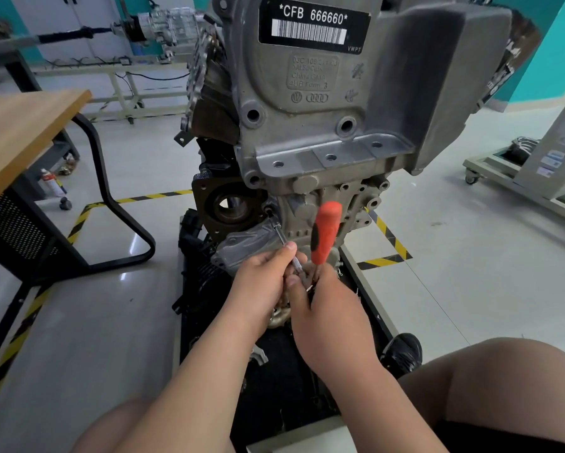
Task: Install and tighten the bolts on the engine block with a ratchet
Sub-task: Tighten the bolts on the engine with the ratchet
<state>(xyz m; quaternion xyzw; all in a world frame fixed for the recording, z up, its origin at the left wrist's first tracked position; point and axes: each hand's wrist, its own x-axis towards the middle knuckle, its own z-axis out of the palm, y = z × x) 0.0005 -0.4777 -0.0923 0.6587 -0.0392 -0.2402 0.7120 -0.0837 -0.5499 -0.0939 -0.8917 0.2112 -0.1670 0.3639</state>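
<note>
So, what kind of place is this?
Likely a car-mechanics training workshop: a bare engine stands in the open, striped tape marks the floor, and a gearbox sits behind.

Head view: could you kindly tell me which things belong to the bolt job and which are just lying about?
In the job: grey cast-metal engine block; orange-handled ratchet, gripped by the right hand; thin steel extension bar, pinched by the left hand.
Lying about: wooden-topped table; white spray can on the floor; grey wheeled stand.
</note>
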